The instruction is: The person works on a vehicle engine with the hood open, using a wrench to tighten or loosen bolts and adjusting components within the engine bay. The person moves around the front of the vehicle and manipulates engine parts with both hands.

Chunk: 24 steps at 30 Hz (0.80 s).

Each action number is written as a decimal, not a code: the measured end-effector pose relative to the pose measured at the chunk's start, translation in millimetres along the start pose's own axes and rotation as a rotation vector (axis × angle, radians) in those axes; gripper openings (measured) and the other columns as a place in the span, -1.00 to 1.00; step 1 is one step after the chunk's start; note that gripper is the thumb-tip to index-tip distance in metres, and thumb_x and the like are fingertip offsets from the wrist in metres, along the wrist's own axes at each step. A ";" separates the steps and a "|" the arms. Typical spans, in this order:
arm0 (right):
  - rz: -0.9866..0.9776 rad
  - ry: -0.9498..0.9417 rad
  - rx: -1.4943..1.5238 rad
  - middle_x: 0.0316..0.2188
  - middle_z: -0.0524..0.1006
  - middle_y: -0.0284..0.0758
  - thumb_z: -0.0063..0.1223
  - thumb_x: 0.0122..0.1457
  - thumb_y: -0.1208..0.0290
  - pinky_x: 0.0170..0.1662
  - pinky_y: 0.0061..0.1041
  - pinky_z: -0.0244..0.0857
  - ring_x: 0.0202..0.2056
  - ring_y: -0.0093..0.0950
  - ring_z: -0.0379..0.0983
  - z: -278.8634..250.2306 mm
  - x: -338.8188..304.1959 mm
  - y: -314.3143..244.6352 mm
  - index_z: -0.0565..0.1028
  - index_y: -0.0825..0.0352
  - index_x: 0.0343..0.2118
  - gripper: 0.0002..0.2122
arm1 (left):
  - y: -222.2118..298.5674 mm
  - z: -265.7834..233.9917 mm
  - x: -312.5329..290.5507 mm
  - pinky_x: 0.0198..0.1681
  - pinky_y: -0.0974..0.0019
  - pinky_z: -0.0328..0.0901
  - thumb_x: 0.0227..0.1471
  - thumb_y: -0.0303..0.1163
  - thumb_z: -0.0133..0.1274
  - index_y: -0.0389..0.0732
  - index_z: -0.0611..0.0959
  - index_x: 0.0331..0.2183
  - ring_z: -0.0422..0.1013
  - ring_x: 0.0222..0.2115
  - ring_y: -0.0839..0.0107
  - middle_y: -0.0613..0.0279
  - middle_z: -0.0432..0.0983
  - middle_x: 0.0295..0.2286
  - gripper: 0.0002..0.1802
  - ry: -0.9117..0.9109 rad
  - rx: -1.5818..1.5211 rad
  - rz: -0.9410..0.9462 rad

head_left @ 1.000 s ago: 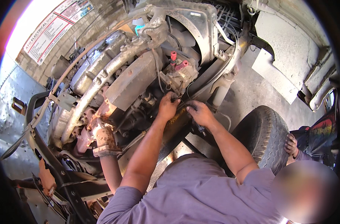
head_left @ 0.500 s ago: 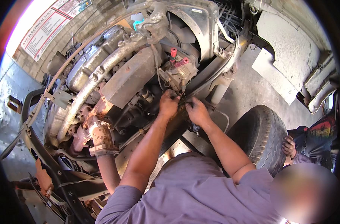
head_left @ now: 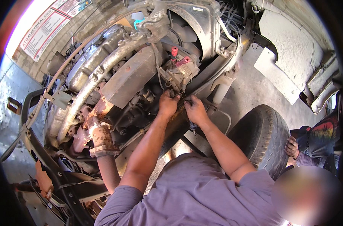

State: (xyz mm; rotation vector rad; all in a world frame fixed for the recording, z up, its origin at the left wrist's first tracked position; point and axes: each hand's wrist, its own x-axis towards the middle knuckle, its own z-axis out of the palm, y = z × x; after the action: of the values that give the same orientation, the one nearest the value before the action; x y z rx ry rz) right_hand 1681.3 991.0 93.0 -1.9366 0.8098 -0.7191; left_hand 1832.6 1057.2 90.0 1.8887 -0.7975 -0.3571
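My left hand is closed in a pinch just below a dusty metal engine part with two red caps. What its fingertips grip is too small to make out. Close by on the right, my right hand has its fingers curled together, thumb and forefinger near thin wires that hang from that part. Out of the lower side of this hand sticks a dark tool with a narrow end; its other part is hidden in the palm.
The engine with a rusty exhaust pipe fills the left. A fan shroud stands beyond the hands. To the right, another person's hand rests against a large tyre. A frame rail passes under my forearms.
My right hand has moved slightly left and up, closer to the left hand, and the dark tool has shifted with it. The left hand has moved a little left.
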 end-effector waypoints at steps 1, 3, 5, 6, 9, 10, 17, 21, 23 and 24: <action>-0.005 0.007 0.028 -0.21 0.59 0.16 0.07 0.33 0.38 0.01 -0.10 0.41 -0.07 0.17 0.53 1.7 -1.1 0.6 0.48 0.46 -0.13 -0.78 | -0.6 -0.3 0.7 -0.28 0.20 0.32 0.02 -0.44 0.38 -0.31 0.57 -0.37 0.32 -0.42 0.37 0.16 0.47 -0.48 -0.72 0.000 0.024 0.008; -0.004 0.010 0.072 -0.21 0.59 0.16 0.08 0.33 0.38 0.01 -0.11 0.41 -0.07 0.17 0.53 1.7 -6.8 4.4 0.48 0.46 -0.14 -0.78 | -1.9 1.6 1.0 -0.29 0.21 0.31 0.03 -0.44 0.37 -0.31 0.57 -0.37 0.31 -0.42 0.39 0.19 0.46 -0.48 -0.74 0.021 0.077 0.049; 0.021 0.005 0.107 -0.22 0.59 0.16 0.09 0.32 0.39 0.00 -0.12 0.41 -0.07 0.17 0.52 -1.0 -11.7 9.3 0.48 0.46 -0.14 -0.79 | -1.1 7.7 1.7 -0.30 0.23 0.30 0.04 -0.45 0.36 -0.30 0.57 -0.37 0.30 -0.42 0.42 0.22 0.45 -0.49 -0.75 0.030 -0.062 -0.020; 0.008 0.014 0.083 -0.22 0.59 0.13 0.09 0.32 0.40 -0.01 -0.14 0.40 -0.09 0.14 0.52 -0.7 -11.3 11.3 0.49 0.45 -0.15 -0.80 | -1.1 9.6 0.7 -0.31 0.24 0.30 0.04 -0.45 0.36 -0.30 0.57 -0.37 0.30 -0.42 0.43 0.23 0.45 -0.49 -0.75 0.028 -0.142 -0.051; 0.015 0.036 0.061 -0.23 0.58 0.11 0.10 0.31 0.43 -0.03 -0.15 0.40 -0.13 0.11 0.53 1.4 -7.1 14.2 0.48 0.44 -0.15 -0.82 | -0.1 9.1 -0.5 -0.31 0.25 0.29 0.04 -0.46 0.36 -0.30 0.56 -0.38 0.28 -0.43 0.44 0.25 0.44 -0.49 -0.75 -0.016 -0.141 -0.011; 0.011 0.038 0.095 -0.24 0.59 0.13 0.10 0.31 0.43 -0.04 -0.14 0.42 -0.13 0.15 0.53 4.9 -3.7 13.0 0.48 0.44 -0.14 -0.82 | 0.6 6.8 0.6 -0.29 0.23 0.31 0.03 -0.48 0.36 -0.31 0.55 -0.38 0.31 -0.42 0.40 0.21 0.47 -0.47 -0.74 -0.028 -0.094 -0.044; 0.031 0.013 0.129 -0.20 0.60 0.09 0.09 0.32 0.46 0.00 -0.20 0.40 -0.10 0.08 0.55 3.6 -13.5 8.8 0.50 0.44 -0.12 -0.83 | 5.3 5.4 -0.2 -0.30 0.18 0.33 0.01 -0.50 0.34 -0.33 0.53 -0.41 0.32 -0.43 0.35 0.16 0.48 -0.48 -0.74 0.021 -0.048 -0.032; -0.037 0.083 0.046 -0.27 0.57 0.18 0.10 0.29 0.46 -0.10 -0.08 0.42 -0.13 0.22 0.51 7.5 -8.1 6.7 0.45 0.42 -0.16 -0.84 | 5.3 4.2 0.8 -0.34 0.19 0.32 0.00 -0.52 0.35 -0.34 0.52 -0.43 0.30 -0.45 0.37 0.19 0.44 -0.51 -0.73 -0.004 -0.084 -0.101; -0.060 0.069 0.116 -0.28 0.57 0.19 0.10 0.29 0.47 -0.11 -0.07 0.42 -0.13 0.23 0.51 8.7 -8.3 5.9 0.44 0.43 -0.18 -0.85 | 6.9 2.5 2.4 -0.31 0.21 0.31 0.01 -0.52 0.35 -0.34 0.52 -0.43 0.31 -0.43 0.39 0.21 0.44 -0.50 -0.74 0.007 -0.101 -0.100; -0.029 0.060 0.111 -0.25 0.58 0.16 0.10 0.30 0.46 -0.09 -0.10 0.42 -0.12 0.19 0.52 8.0 -10.9 6.2 0.46 0.43 -0.17 -0.85 | 7.7 3.5 1.0 -0.31 0.22 0.31 0.01 -0.52 0.34 -0.34 0.52 -0.43 0.31 -0.43 0.39 0.22 0.44 -0.50 -0.74 0.029 -0.139 -0.100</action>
State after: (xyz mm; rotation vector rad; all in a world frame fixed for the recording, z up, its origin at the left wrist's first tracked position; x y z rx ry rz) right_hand 1678.9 1001.0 82.2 -1.8384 0.7638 -0.8263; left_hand 1828.5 1052.1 95.4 1.8035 -0.6439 -0.4353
